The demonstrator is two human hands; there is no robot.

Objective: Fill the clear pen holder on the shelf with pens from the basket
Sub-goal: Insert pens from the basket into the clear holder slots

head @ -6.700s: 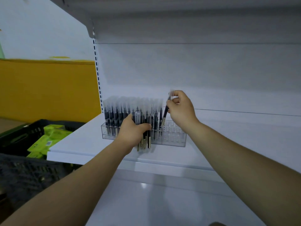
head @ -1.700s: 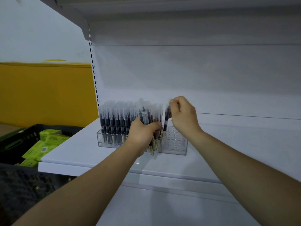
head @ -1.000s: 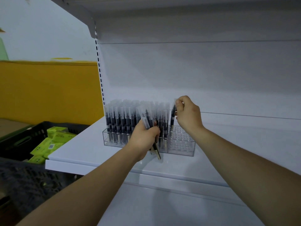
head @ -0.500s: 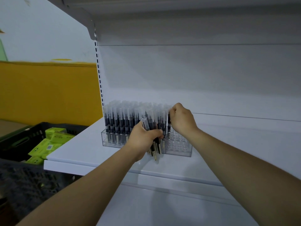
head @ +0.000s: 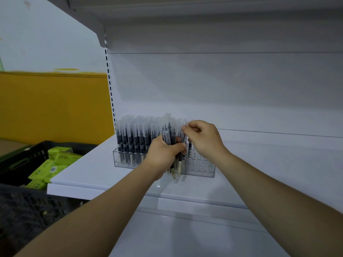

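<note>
A clear pen holder stands on the white shelf. Its left and middle holes hold several upright black pens with frosted caps; the right end shows bare holes. My left hand is closed around a bundle of pens in front of the holder, their tips hanging below my fist. My right hand pinches the capped top of one pen beside the bundle, above the holder's filled edge.
A black plastic basket with green boxes sits at the lower left, below the shelf edge. A dark mesh crate is nearer to me. Another shelf hangs overhead and a lower shelf lies beneath.
My right hand came up from the holder and now pinches a pen at the bundle's top. My left hand kept hold of the bundle and stayed in front of the holder.
</note>
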